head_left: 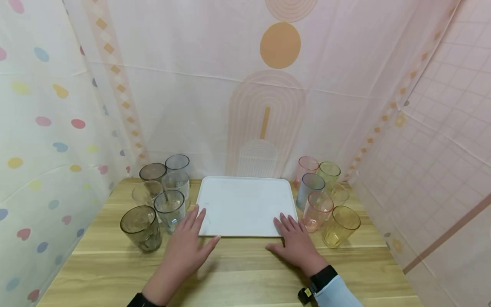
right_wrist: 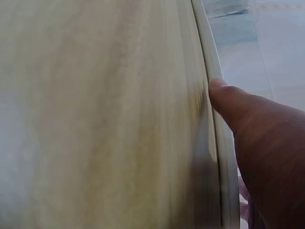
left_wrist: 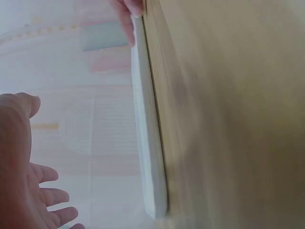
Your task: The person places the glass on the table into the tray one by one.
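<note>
We are looking down at a white tray [head_left: 245, 204] lying flat at the middle of the wooden table [head_left: 238, 273], its far edge close to the table's back edge. The left hand [head_left: 188, 245] is resting at the tray's near left corner, fingers straight and spread, fingertips lying on the rim and thumb stretching along the near edge. The right hand [head_left: 295, 243] is lying at the near right corner in the same way, fingers flat and relaxed, gripping nothing. We are seeing, from the right wrist, the thumb [right_wrist: 228, 98] touching the tray's rim [right_wrist: 209, 57]. A cluster of grey and clear cups [head_left: 161, 196] is standing along the table's left edge, just beside the tray; a cluster of pink, yellow and blue cups [head_left: 324, 198] is standing along the right edge.
</note>
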Motion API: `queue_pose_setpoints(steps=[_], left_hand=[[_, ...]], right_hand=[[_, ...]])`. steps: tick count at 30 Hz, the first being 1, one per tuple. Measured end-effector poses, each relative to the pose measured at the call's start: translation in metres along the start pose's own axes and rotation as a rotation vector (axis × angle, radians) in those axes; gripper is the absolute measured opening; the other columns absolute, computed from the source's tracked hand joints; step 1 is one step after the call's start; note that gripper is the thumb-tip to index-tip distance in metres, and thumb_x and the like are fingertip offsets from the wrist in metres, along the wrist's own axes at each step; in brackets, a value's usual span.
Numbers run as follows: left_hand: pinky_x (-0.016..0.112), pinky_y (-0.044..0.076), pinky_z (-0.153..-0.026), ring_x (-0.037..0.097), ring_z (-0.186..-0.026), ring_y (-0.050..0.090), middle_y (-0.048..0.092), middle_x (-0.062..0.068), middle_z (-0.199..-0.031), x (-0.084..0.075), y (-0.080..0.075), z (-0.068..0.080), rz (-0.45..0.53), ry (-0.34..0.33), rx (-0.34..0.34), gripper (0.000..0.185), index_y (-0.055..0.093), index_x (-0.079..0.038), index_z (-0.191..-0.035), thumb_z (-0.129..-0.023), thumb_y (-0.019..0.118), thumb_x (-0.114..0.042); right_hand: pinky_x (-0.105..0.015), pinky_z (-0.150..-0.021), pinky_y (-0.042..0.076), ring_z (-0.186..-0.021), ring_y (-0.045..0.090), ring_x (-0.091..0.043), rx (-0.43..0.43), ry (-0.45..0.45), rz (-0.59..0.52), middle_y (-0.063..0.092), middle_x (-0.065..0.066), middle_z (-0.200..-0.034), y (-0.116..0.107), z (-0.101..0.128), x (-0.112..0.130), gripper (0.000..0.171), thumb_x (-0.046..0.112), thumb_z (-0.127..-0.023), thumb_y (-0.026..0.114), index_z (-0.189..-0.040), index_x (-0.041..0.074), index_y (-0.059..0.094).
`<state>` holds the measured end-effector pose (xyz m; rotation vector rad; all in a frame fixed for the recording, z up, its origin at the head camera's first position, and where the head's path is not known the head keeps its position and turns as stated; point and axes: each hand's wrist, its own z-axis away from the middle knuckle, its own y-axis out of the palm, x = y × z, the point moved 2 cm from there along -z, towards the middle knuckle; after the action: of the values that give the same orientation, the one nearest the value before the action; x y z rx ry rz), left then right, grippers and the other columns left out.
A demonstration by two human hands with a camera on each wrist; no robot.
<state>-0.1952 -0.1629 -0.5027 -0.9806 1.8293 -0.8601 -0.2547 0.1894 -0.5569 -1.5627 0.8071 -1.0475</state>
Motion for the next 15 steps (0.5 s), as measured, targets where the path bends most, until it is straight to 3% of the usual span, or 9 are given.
queue_pose_setpoints(steps=[8,15], left_hand=[[0.072,0.044,-0.114,0.050,-0.141,0.056,0.061,0.025,-0.153,0.016,-0.022,0.048,0.183,-0.105,-0.109,0.070,0.059,0.001,-0.153,-0.101,0.082,-0.039],[0.070,0.054,-0.094,0.043,-0.120,0.069,0.071,0.018,-0.131,0.057,-0.040,0.083,0.171,-0.306,-0.144,0.047,0.069,-0.003,-0.135,-0.104,0.080,-0.037]], right_hand=[[-0.066,-0.133,0.018,-0.166,0.028,-0.042,0.041,0.011,0.003,0.034,-0.013,-0.179,0.001,0.001,0.002,0.094,0.074,-0.101,0.064,-0.171,0.016,0.044],[-0.066,-0.133,0.017,-0.166,0.027,-0.042,0.051,0.019,0.013,0.033,-0.013,-0.179,0.000,0.000,0.001,0.094,0.074,-0.101,0.064,-0.172,0.016,0.042]])
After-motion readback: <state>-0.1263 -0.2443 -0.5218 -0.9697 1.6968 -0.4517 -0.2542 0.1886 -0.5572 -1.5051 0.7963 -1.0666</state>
